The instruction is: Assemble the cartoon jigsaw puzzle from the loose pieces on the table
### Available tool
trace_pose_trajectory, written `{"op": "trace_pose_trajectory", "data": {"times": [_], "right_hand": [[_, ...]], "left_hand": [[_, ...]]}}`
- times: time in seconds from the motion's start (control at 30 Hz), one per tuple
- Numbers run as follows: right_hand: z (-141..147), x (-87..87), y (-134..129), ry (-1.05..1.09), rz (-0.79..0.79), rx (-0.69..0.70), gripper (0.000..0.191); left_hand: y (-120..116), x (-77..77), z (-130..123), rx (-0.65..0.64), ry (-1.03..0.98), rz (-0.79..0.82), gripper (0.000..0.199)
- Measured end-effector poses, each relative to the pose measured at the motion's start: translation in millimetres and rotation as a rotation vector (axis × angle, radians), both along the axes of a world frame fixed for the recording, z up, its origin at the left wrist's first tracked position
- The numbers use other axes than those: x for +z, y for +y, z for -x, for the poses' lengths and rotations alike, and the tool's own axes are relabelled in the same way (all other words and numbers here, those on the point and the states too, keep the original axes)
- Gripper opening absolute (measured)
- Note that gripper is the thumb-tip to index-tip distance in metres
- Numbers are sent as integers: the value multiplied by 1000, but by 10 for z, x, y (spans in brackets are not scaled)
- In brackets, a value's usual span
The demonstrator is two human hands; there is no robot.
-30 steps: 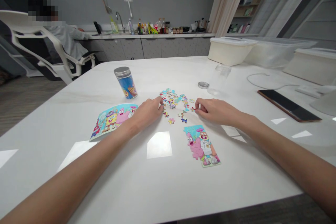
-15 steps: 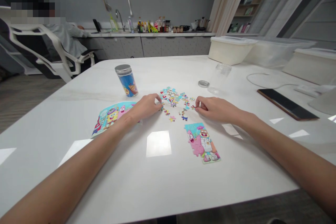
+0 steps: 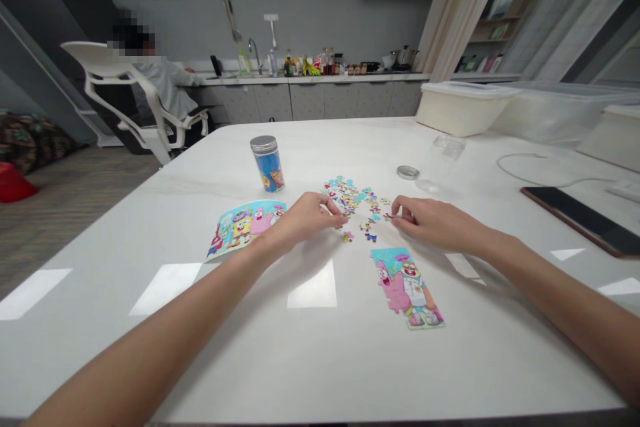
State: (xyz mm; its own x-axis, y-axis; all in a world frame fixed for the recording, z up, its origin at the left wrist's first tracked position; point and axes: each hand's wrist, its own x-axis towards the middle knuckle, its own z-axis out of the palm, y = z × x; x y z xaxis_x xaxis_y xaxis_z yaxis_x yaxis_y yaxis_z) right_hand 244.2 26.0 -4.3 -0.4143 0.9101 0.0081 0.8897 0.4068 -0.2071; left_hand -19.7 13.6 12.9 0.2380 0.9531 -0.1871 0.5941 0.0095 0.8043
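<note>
A grey wall (image 3: pixel 325 20) is far behind the pile of loose pieces (image 3: pixel 359 197). Far back to the left of the pile, a person (image 3: pixel 163 90) sits in a white chair (image 3: pixel 107 73). The white worktop (image 3: pixel 320 360) under the pile is flat and shiny, with bright patches of light. A cream box (image 3: pixel 463 110) is far back to the right of the pile. The picture sheet (image 3: pixel 240 227) lies left of the pile. The joined puzzle part (image 3: pixel 400 290) lies flat on the near side of the pile, a bit to the right. A jar (image 3: pixel 270 170) stands behind and left of the pile.

The left hand (image 3: pixel 315 217) is at the near left edge of the pile, thumb and finger tips close to each other, but I can't tell if they pinch anything. The right hand (image 3: pixel 423 219) is at the right edge, its tips by a small red piece (image 3: pixel 389 217); I can't tell if they grip it.

The shiny top may let pieces slip, so pull one away from the pile first, pinch its sides softly, lift it straight up, and check its colours against the sheet
</note>
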Motion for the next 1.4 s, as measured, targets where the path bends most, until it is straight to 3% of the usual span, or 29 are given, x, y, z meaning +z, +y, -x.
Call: {"op": "trace_pose_trajectory", "data": {"times": [0.13,0.2,0.3,0.43,0.7,0.93,1.17,1.27,1.4], "right_hand": [[59,86,-61,170,-92,84,22],[132,144,-132,327,-1,190,22],[253,186,-238,513,197,244,25],[342,149,-298,688,395,225,22],[383,102,-296,841,529,85,18],[393,127,-303,839,631,53,23],[399,151,-316,769,627,101,20],[357,189,-335,658,517,166,16],[259,256,-344,354,297,411,7]], "left_hand": [[-232,67,-120,18,-136,171,17],[-284,92,-152,20,-111,196,18],[-310,128,-175,-23,-137,224,20],[-341,175,-198,44,-308,331,15],[-379,129,-241,70,-381,418,14],[-365,138,-208,-18,-280,398,10],[-363,153,-207,-44,-188,308,12],[-384,167,-222,-34,-110,315,10],[-426,170,-245,-66,-60,333,11]]}}
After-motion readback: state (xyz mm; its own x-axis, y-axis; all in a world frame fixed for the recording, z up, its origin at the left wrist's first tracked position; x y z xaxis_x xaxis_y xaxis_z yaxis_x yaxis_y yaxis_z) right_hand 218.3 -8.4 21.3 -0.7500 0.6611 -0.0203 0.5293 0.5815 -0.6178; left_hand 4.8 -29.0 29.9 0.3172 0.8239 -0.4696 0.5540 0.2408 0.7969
